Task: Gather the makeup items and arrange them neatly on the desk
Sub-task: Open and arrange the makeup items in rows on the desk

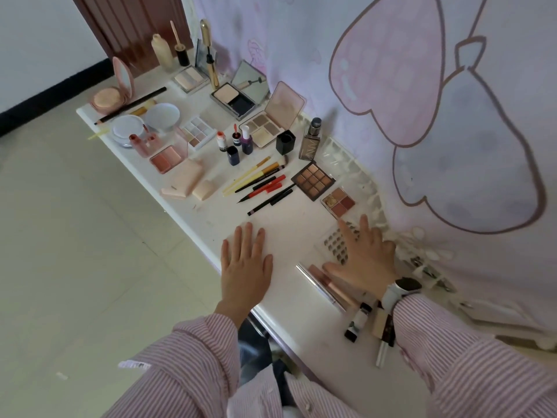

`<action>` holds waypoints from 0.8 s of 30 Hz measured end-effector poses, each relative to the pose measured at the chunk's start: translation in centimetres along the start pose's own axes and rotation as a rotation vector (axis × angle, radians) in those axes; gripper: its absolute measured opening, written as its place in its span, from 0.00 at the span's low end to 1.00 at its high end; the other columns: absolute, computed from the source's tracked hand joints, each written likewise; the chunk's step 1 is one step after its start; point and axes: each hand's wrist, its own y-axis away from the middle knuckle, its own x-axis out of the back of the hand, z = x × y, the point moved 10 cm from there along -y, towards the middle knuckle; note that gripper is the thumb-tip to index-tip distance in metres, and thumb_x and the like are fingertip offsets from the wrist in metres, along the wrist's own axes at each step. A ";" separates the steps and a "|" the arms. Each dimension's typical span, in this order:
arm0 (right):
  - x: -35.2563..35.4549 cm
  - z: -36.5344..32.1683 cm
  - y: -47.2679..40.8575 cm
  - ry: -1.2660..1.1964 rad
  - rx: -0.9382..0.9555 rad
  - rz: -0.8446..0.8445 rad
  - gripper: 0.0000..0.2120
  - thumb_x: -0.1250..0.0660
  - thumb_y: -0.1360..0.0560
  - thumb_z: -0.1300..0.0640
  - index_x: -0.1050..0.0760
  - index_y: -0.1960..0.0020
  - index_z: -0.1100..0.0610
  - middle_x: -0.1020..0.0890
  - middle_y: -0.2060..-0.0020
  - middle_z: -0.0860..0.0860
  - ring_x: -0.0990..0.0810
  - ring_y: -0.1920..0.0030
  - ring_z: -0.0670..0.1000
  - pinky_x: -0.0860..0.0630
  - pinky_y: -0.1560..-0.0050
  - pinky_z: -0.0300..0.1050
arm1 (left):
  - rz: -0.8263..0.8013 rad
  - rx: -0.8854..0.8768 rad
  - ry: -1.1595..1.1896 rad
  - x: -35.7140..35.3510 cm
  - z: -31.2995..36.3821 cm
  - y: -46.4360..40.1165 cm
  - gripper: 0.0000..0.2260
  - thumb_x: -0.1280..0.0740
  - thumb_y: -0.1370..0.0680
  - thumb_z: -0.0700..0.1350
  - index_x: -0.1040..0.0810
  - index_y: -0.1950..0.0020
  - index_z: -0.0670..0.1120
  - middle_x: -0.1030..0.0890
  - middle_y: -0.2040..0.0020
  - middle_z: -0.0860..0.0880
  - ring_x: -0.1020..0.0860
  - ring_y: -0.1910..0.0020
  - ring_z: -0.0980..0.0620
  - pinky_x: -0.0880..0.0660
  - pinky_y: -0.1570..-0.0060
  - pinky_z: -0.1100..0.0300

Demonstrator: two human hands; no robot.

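Tubes [328, 286] lying at the counter [289, 224] edge could be swept off if the right hand [363, 257], spread flat on the clear lash tray [334, 242], is dragged carelessly, while the left hand [245, 267] is rested open nearby.

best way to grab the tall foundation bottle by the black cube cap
Pinch the foundation bottle around its upper body, just under the dark cap, coming from the near side. It stands upright, with the black cube cap close on its left and the curtain behind it.

desk [289, 224]: smooth white | sleeve [187, 357]: striped cloth | compact [289, 104]: glossy plastic
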 end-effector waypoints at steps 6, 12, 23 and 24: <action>1.1 -0.4 0.0 -0.017 -0.035 0.059 0.45 0.42 0.32 0.30 0.60 0.26 0.46 0.54 0.25 0.60 0.46 0.29 0.65 0.46 0.33 0.65 | -0.036 0.046 0.105 0.0 0.6 0.2 0.25 0.52 0.19 0.56 0.51 0.24 0.49 0.55 0.23 0.47 0.59 0.25 0.48 0.67 0.31 0.51; 5.0 -1.7 1.6 -0.091 0.077 0.325 0.44 0.39 0.35 0.32 0.55 0.27 0.46 0.51 0.26 0.54 0.42 0.32 0.62 0.40 0.37 0.62 | -0.122 -0.175 0.063 -1.7 5.6 5.3 0.38 0.58 0.26 0.69 0.58 0.25 0.44 0.54 0.23 0.44 0.58 0.25 0.44 0.66 0.28 0.46; 6.2 -2.3 5.0 -0.196 0.203 0.368 0.46 0.38 0.36 0.30 0.55 0.27 0.45 0.53 0.26 0.51 0.45 0.30 0.59 0.42 0.35 0.59 | -0.137 -0.108 0.002 -2.6 7.2 5.4 0.34 0.52 0.25 0.65 0.42 0.26 0.44 0.43 0.25 0.41 0.46 0.27 0.38 0.52 0.32 0.34; 6.2 -2.3 5.2 -0.223 0.206 0.356 0.46 0.39 0.36 0.30 0.55 0.26 0.45 0.53 0.26 0.50 0.46 0.29 0.59 0.43 0.34 0.59 | -0.139 -0.107 0.011 -2.7 7.1 5.4 0.35 0.54 0.25 0.65 0.46 0.24 0.46 0.48 0.24 0.41 0.50 0.26 0.39 0.57 0.31 0.35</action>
